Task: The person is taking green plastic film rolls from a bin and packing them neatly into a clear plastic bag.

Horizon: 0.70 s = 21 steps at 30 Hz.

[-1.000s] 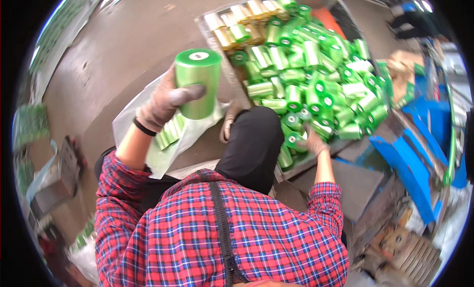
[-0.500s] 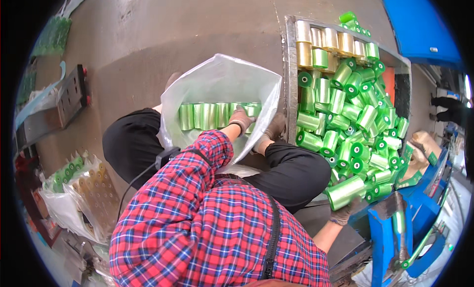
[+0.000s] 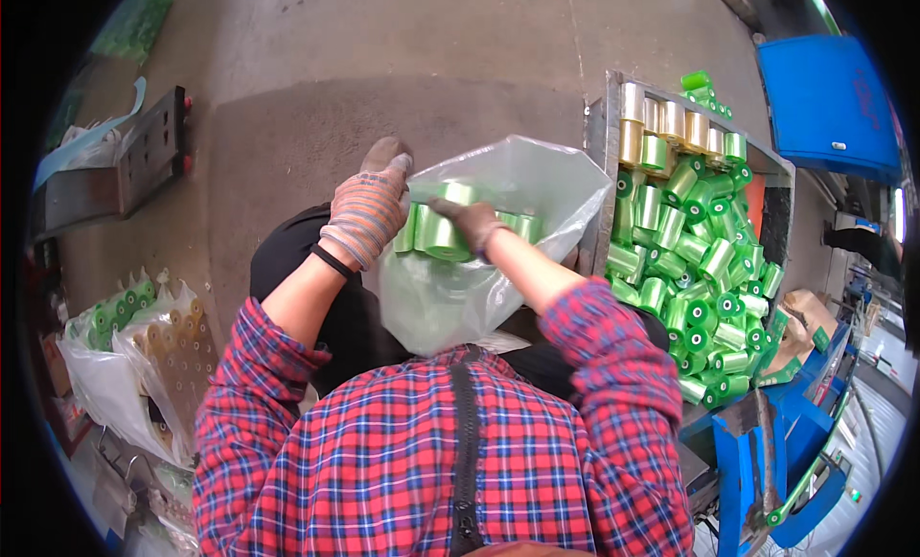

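A translucent plastic bag point(image 3: 537, 174) stands with its mouth open between my legs, green rolls of film inside. My left hand point(image 3: 369, 207), in a striped knitted glove, grips the bag's left rim. My gloved right hand point(image 3: 471, 224) reaches into the mouth, its fingers wrapped over the right side of a green film roll point(image 3: 441, 236). That roll lies on top of other green rolls point(image 3: 522, 227) in the bag. Part of it is hidden by my right hand.
To the right, a metal-edged bin point(image 3: 610, 126) holds a heap of green rolls and a row of clear-gold ones. Blue metal parts point(image 3: 743, 471) stand at lower right, a blue box point(image 3: 826, 102) at upper right. Bagged rolls point(image 3: 144, 356) and a metal bracket point(image 3: 144, 164) are at left.
My right hand has carried a green roll from beside the bin into the bag. My left hand has come out of the bag to its left rim. The bag's mouth has narrowed.
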Available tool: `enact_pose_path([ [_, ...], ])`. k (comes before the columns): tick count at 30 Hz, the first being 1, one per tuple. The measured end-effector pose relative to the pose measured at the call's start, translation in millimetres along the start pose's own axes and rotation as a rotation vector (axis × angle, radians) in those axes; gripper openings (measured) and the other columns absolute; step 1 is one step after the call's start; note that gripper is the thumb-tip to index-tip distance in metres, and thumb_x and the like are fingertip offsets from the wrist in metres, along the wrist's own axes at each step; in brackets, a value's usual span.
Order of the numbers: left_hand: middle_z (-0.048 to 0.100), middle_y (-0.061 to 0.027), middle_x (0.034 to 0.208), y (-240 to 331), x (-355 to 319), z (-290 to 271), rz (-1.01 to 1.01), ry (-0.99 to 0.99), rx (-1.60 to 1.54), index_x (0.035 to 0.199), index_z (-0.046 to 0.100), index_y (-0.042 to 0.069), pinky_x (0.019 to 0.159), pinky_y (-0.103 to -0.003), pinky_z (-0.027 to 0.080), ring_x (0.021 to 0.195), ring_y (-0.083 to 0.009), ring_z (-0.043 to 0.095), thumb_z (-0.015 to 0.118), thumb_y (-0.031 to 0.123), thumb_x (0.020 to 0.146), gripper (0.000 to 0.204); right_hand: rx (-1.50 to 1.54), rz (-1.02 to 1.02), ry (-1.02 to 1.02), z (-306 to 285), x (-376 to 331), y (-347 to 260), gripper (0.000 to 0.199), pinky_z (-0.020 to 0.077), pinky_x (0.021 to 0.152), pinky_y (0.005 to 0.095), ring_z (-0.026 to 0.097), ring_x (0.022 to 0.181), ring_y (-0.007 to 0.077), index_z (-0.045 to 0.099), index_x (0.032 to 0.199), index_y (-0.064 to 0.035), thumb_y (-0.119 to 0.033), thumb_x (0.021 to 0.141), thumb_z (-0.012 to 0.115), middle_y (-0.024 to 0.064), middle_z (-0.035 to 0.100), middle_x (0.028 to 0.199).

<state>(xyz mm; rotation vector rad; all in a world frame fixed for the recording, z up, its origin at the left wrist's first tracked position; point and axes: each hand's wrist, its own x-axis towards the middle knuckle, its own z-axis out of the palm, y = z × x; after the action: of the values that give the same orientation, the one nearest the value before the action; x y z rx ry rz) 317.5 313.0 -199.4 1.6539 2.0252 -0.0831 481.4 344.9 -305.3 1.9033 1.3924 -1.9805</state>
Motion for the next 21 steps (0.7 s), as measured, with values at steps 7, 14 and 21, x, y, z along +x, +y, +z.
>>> enact_pose_path([
  [7, 0.06, -0.0174, 0.069, -2, 11, 1, 0.153, 0.058, 0.054, 0.118, 0.048, 0.013, 0.06, -0.042, 0.046, 0.068, -0.034, 0.059, 0.054, 0.014, 0.075, 0.043, -0.614, 0.11, 0.324, 91, 111, 47, 0.083, 0.0422, 0.088, 0.0325, 0.052, 0.108, 0.0281, 0.048, 0.113, 0.0069, -0.057, 0.063, 0.065, 0.0214, 0.052, 0.116],
  [14, 0.062, -0.0182, 0.084, 10, -4, -21, 0.192, 0.327, -0.257, 0.116, 0.048, 0.006, 0.059, -0.038, 0.048, 0.065, -0.0308, 0.061, 0.06, 0.025, 0.077, 0.045, -0.386, -0.082, -0.484, -104, -58, -100, 0.04, 0.0519, 0.068, 0.0287, 0.062, 0.071, 0.0163, 0.058, 0.107, -0.0028, -0.032, 0.079, 0.058, 0.0095, 0.063, 0.089],
  [21, 0.057, -0.0113, 0.061, 73, 12, -4, 0.746, 0.369, -0.414, 0.104, 0.059, 0.006, 0.051, -0.033, 0.045, 0.053, -0.0263, 0.057, 0.059, 0.003, 0.072, 0.032, -1.183, 0.291, 0.18, -278, -17, 146, 0.059, 0.0327, 0.1, 0.0399, 0.038, 0.12, 0.0317, 0.046, 0.122, -0.0081, -0.031, 0.07, 0.062, 0.0168, 0.037, 0.133],
])
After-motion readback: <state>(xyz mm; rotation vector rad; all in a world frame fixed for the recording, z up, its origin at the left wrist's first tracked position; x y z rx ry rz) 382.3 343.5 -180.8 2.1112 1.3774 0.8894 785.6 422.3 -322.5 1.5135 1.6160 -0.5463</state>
